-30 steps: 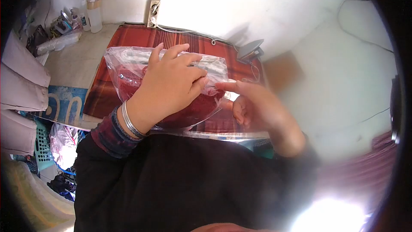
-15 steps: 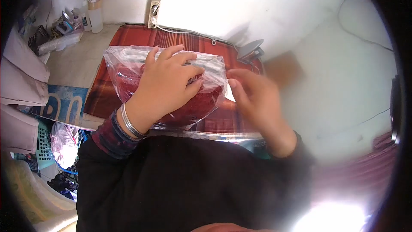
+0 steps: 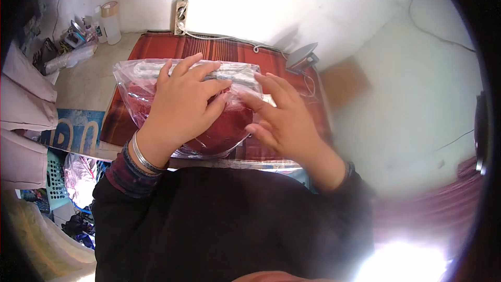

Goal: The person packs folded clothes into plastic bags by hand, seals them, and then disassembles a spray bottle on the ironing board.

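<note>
A clear plastic bag (image 3: 136,91) lies on the red plaid cloth, with folded dark-red fabric (image 3: 229,125) inside it. A whitish folded strip runs along the bag's far side. My left hand (image 3: 182,99) rests on top of the bag, fingers spread; silver bangles circle that wrist. Over the bag's right end is my right hand (image 3: 279,115), its fingers apart and curved, the fingertips at or just above the plastic. Whether the right fingertips touch the plastic I cannot tell.
The plaid cloth (image 3: 156,47) covers the table. An iron (image 3: 301,58) stands at its back right, its cord near the wall socket strip (image 3: 180,16). Bottles and a tape roll (image 3: 110,6) stand back left. A green basket (image 3: 56,177) sits below left.
My right hand has moved left from the bag's right edge to over its right end, its fingers spreading. My left hand stays on the bag; the view has shifted slightly.
</note>
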Demonstrator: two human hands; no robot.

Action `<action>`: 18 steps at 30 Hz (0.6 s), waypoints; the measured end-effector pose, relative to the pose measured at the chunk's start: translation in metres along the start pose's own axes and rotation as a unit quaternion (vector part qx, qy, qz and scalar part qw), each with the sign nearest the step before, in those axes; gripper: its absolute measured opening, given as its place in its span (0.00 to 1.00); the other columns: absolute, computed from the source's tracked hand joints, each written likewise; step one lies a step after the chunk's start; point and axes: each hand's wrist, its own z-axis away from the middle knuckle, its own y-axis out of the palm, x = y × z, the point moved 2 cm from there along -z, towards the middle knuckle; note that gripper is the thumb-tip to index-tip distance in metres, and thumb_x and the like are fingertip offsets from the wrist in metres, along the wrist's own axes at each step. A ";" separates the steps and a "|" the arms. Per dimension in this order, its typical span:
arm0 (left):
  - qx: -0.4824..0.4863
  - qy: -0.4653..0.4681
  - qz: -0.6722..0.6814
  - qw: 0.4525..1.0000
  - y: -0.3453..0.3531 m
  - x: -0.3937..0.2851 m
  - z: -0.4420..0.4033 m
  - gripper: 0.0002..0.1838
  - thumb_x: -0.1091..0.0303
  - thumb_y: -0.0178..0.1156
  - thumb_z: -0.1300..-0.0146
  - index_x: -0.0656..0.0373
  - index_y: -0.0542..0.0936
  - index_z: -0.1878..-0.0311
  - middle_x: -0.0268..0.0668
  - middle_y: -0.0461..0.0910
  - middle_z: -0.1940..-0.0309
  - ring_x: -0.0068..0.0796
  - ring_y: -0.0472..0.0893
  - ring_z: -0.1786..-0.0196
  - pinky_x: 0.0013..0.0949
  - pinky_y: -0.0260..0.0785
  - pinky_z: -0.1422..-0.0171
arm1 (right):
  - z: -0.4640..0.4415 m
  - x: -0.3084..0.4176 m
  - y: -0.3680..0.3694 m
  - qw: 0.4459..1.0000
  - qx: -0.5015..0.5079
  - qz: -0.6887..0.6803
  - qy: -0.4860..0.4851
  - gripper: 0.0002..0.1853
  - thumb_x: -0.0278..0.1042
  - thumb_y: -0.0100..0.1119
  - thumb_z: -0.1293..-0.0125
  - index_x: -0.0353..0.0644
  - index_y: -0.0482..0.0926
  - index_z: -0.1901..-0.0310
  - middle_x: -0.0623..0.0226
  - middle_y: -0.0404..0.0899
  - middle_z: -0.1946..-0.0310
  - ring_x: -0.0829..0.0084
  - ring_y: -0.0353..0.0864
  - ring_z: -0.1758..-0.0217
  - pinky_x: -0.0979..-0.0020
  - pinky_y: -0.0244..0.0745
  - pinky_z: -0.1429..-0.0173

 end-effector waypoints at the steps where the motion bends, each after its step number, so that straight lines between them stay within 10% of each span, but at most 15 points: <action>1: 0.002 0.002 -0.002 1.000 0.000 0.000 0.000 0.14 0.60 0.60 0.42 0.48 0.85 0.54 0.34 0.76 0.42 0.44 0.67 0.33 0.58 0.50 0.30 | 0.000 0.000 0.004 1.000 0.000 0.029 -0.009 0.22 0.46 0.64 0.42 0.46 0.79 0.48 0.52 0.70 0.41 0.50 0.70 0.38 0.55 0.68 0.38; 9: 0.013 0.009 -0.017 1.000 -0.008 -0.012 -0.005 0.18 0.63 0.58 0.42 0.51 0.81 0.48 0.37 0.75 0.40 0.45 0.67 0.32 0.57 0.49 0.29 | 0.054 -0.056 -0.062 0.973 -0.210 0.012 0.096 0.17 0.40 0.62 0.38 0.41 0.80 0.50 0.54 0.75 0.44 0.55 0.73 0.40 0.59 0.68 0.38; 15: 0.088 0.119 -0.049 0.988 0.011 -0.048 -0.005 0.27 0.57 0.54 0.39 0.58 0.74 0.38 0.42 0.71 0.36 0.46 0.67 0.31 0.50 0.50 0.27 | 0.227 -0.215 -0.094 0.825 -0.240 -0.084 0.505 0.19 0.46 0.56 0.33 0.39 0.82 0.51 0.60 0.83 0.53 0.69 0.78 0.46 0.69 0.69 0.41; 18: 0.107 0.116 -0.106 0.982 0.018 -0.054 -0.006 0.27 0.55 0.51 0.36 0.60 0.72 0.36 0.44 0.71 0.36 0.46 0.67 0.31 0.50 0.50 0.27 | 0.363 -0.306 -0.075 0.783 -0.164 0.043 0.599 0.21 0.48 0.56 0.36 0.40 0.82 0.50 0.55 0.83 0.53 0.60 0.80 0.47 0.65 0.71 0.42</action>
